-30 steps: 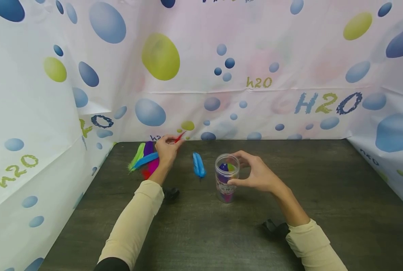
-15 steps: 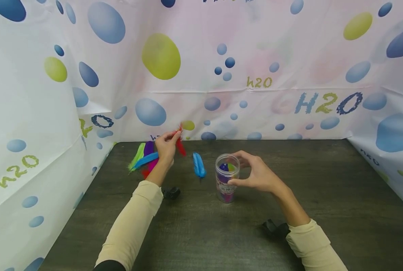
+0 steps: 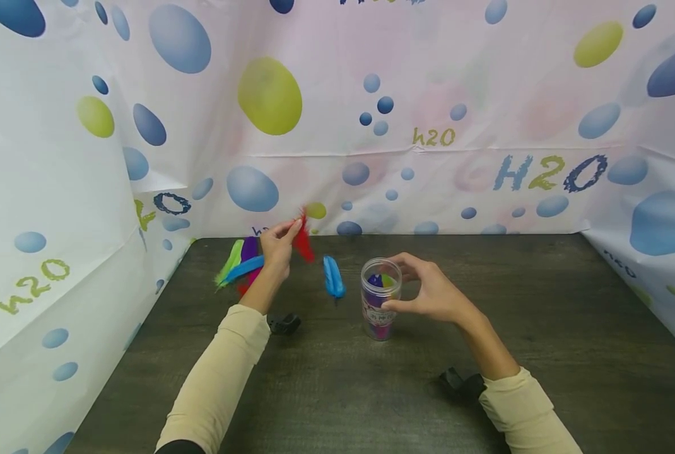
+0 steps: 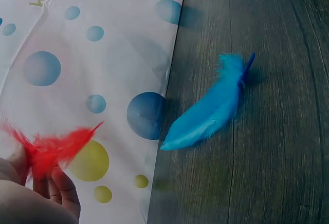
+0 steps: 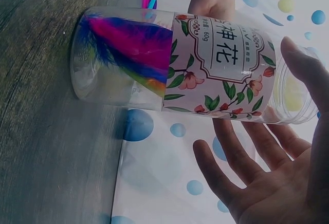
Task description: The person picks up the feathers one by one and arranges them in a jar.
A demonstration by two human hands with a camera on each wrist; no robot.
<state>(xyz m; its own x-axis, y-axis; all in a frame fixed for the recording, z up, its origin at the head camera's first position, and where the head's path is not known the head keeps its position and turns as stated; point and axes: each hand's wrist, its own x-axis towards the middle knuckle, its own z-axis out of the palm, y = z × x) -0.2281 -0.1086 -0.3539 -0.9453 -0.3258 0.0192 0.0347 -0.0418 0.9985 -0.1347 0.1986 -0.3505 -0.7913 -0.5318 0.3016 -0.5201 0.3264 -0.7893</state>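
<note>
Thumb and fingers of my left hand (image 3: 277, 249) pinch a red feather (image 3: 305, 243), raised near the back edge of the table. In the left wrist view the red feather (image 4: 56, 152) spreads out above the fingertips. My right hand (image 3: 436, 293) holds an upright clear jar (image 3: 379, 318) from its right side, thumb in front and fingers behind. Through the jar's wall, in the right wrist view, magenta, blue and yellow-orange feathers (image 5: 139, 49) show below a flowered label (image 5: 221, 64). The jar's mouth is uncovered.
Blue feathers (image 3: 334, 277) lie on the dark wooden table (image 3: 343, 391) between the hands. Left of my left hand is a pile with green (image 3: 232, 260), purple (image 3: 249, 248), blue (image 3: 242, 271) and red feathers. A patterned sheet (image 3: 337, 113) rises behind the table.
My left hand has turned the red feather from pointing up and right to hanging with its broad end down. The right hand and the jar stay put.
</note>
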